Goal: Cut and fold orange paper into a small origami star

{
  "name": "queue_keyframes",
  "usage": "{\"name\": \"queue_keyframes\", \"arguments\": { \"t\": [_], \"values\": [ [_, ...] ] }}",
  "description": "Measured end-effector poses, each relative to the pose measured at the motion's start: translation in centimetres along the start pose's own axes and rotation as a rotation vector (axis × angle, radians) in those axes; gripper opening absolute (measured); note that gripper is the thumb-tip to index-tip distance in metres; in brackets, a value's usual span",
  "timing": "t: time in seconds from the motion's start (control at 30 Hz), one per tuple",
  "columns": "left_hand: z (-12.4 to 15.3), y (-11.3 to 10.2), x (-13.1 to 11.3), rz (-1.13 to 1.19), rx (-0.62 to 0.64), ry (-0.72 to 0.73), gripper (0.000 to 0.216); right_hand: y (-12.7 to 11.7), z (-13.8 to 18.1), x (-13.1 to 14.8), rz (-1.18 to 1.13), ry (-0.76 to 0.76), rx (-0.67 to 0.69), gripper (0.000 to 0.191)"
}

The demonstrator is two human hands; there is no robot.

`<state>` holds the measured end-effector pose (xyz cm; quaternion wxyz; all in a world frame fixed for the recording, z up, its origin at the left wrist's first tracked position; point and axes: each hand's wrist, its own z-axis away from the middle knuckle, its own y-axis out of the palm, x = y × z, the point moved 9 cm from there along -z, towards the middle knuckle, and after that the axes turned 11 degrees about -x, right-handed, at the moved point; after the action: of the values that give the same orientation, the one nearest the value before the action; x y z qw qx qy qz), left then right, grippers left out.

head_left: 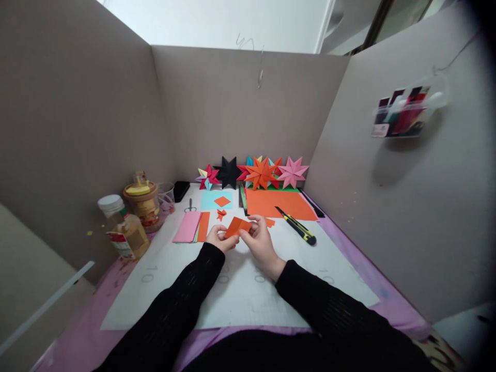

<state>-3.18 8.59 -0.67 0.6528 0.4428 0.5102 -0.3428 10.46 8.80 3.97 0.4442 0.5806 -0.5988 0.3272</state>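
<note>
The left hand (220, 239) is pinching the orange paper (237, 225) at its own 2 o'clock, while the right hand (259, 243) is gripping the same sheet at its 10 o'clock, above the white mat (248, 305). The cutter (297, 226) is lying at the right hand's 2 o'clock; pink sheets (186, 226) are resting at the left hand's 10 o'clock.

The surface (81, 341) is draped in a lilac cover (368, 266), over which a numbered white sheet (240, 307) is spread. On the sheet are laid scissors (190, 208), stacked coloured papers (188, 227), a light-blue sheet (209, 200), a small folded orange piece (221, 214) and, at the right, a yellow-and-black cutter (298, 228).
</note>
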Motion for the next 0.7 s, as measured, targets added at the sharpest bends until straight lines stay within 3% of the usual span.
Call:
{"name": "queue_keyframes", "arguments": {
  "t": [0.07, 0.2, 0.3, 0.7],
  "values": [
    [0.0, -0.1, 0.4, 0.022, -0.010, -0.045, 0.054, 0.1, 0.0, -0.3, -0.032, 0.035, 0.008, 0.043],
    [-0.2, -0.1, 0.7, 0.037, -0.016, -0.076, 0.051, 1.0, 0.1, -1.5, 0.005, 0.134, 0.121, 0.021],
    [-0.3, -0.1, 0.8, 0.032, -0.008, -0.066, 0.050, 1.5, 0.3, -2.4, -0.003, 0.227, 0.181, 0.018],
    [-0.5, -0.3, 0.9, -0.029, -0.018, -0.037, 0.044, 0.6, 0.3, -2.0, 0.070, 0.231, 0.097, 0.019]
  ]
}}
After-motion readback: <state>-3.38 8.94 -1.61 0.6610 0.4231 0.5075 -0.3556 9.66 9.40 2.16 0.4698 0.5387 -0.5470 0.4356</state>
